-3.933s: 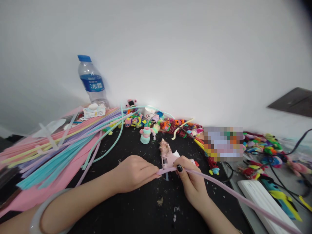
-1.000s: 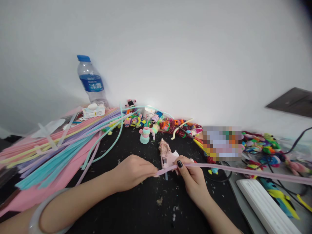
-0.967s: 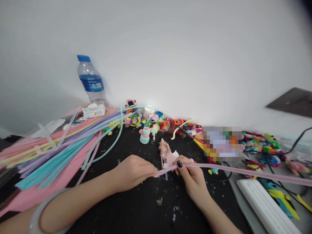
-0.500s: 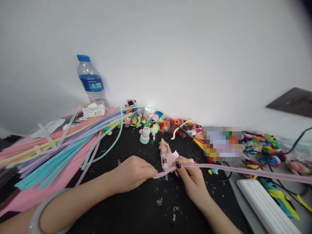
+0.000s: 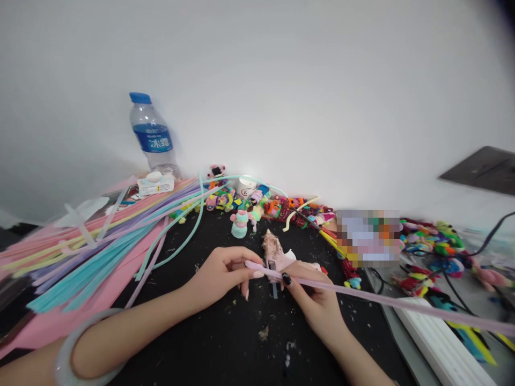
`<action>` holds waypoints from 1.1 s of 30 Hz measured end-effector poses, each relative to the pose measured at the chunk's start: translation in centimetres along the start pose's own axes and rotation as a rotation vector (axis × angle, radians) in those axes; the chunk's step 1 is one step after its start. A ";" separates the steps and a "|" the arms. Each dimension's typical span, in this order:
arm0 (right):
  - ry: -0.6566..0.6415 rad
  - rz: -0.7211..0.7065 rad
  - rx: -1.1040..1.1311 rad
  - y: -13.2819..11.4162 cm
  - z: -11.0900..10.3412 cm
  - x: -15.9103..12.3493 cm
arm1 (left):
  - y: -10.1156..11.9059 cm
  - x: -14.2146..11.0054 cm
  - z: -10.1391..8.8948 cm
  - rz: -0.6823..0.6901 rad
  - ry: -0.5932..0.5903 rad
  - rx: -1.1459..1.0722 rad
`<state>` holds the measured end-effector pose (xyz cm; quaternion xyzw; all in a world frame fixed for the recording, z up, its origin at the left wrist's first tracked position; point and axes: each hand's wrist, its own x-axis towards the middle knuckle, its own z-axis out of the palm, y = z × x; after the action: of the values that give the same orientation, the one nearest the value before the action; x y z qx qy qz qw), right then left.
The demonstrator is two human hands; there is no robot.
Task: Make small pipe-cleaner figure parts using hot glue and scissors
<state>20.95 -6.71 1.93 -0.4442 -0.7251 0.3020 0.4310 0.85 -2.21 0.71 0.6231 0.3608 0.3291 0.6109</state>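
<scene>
The left hand (image 5: 227,273) and right hand (image 5: 316,300) each pinch 1 lilac strip (image 5: 370,294) above the black tabletop (image 5: 225,343). The bottle (image 5: 145,113) has a blue label (image 5: 153,138) reading "冰露"; the small box's (image 5: 156,185) print is illegible.

This looks like a craft corner; whether in a home or a workshop, I cannot tell. A black table (image 5: 225,343) beside a white wall (image 5: 281,107) carries fanned pipe cleaners (image 5: 96,260) on a pink sheet (image 5: 48,321), a crowd of small fuzzy dolls (image 5: 239,224) and a glue gun (image 5: 272,247), with scraps (image 5: 263,333) scattered about.
</scene>
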 end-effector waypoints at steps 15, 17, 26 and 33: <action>-0.105 -0.097 -0.035 -0.8 0.9 -0.1 | -0.4 0.4 0.6 -0.088 0.054 -0.437; -0.071 -0.096 -0.052 -0.8 0.9 -0.1 | -0.6 0.5 0.7 -0.111 0.055 -0.458; 0.153 -0.061 -0.175 -0.7 0.6 -0.2 | -0.4 0.6 0.5 -0.161 -0.009 -0.589; 0.202 -0.038 -0.161 -0.5 0.7 -0.2 | -0.4 0.6 0.6 -0.153 0.086 -0.378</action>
<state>20.16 -7.12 2.00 -0.4917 -0.7081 0.1884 0.4705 1.62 -2.00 0.27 0.4538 0.3646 0.3698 0.7241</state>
